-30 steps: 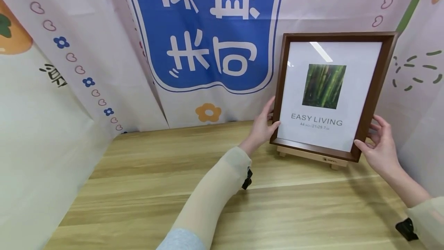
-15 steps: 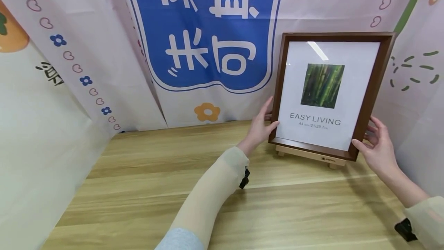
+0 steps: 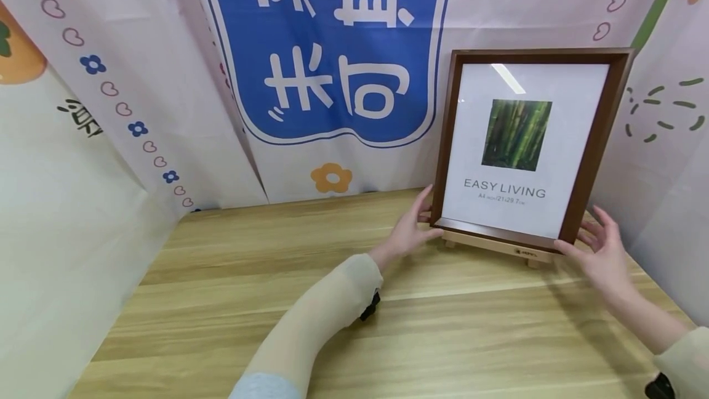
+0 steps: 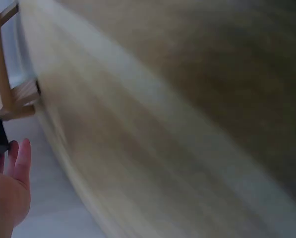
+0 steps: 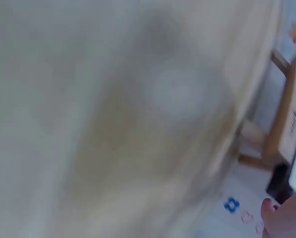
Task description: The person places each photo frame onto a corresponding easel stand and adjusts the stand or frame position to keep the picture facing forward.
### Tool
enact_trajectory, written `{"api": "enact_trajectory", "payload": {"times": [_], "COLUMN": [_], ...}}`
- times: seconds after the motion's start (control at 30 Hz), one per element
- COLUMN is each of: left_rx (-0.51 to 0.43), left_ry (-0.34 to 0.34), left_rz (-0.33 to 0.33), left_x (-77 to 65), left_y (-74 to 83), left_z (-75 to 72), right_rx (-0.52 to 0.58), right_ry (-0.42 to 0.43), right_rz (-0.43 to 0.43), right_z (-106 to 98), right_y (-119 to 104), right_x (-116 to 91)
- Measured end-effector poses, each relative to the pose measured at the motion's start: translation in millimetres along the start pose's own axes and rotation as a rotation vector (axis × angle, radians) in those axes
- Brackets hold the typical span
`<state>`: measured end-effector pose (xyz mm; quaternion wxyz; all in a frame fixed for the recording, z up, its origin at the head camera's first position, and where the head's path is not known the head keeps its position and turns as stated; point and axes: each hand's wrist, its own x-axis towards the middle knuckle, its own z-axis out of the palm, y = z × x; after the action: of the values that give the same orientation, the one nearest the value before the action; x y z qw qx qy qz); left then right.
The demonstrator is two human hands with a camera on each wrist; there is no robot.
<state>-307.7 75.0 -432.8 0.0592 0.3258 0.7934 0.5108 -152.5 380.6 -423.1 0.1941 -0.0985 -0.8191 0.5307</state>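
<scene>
A dark brown picture frame [image 3: 595, 134] with a bamboo print and the words "EASY LIVING" leans back on a small wooden easel [image 3: 498, 245]. My left hand [image 3: 407, 229] is at its lower left corner, thumb pointing towards the easel's ledge and fingers extended beside the frame. At the lower right corner is my right hand [image 3: 600, 257], its thumb over the bottom edge and fingers loosely bent along the side. In the left wrist view the fingers [image 4: 22, 163] are straight by the frame's corner. Part of the right hand [image 5: 286, 215] shows in the right wrist view.
The easel stands on a wood-grain table [image 3: 249, 300] near its back right. Behind hangs a printed cloth [image 3: 354, 79] with a blue panel and white characters. More pale cloth closes off the left and right sides.
Both hands have slid down the sides of the picture frame to its lower corners, and the fingers have loosened. The frame stays on the easel.
</scene>
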Motion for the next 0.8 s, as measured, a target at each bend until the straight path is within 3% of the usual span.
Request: {"api": "enact_trajectory", "payload": {"times": [0.13,0.27,0.5,0.8], "left_rx": [0.013,-0.057,-0.166,-0.286], "left_ry": [-0.011,-0.016,-0.012,-0.009], "left_rz": [-0.02,-0.029,-0.085,-0.139], "left_x": [-1.4,0.4,1.8,0.1], "left_y": [-3.5,-5.5,-2.8,0.1], "left_z": [6.0,11.4,16.9,19.7], "right_rx": [-0.019,-0.013,0.045,0.015], "right_ry": [-0.054,-0.081,-0.079,-0.075], "right_rz": [0.032,0.039,-0.005,-0.032], "right_z": [8.7,13.5,17.4,20.9], "right_y": [7.3,12.3,10.5,9.6], "right_x": [-6.7,-10.1,-11.9,-11.8]}}
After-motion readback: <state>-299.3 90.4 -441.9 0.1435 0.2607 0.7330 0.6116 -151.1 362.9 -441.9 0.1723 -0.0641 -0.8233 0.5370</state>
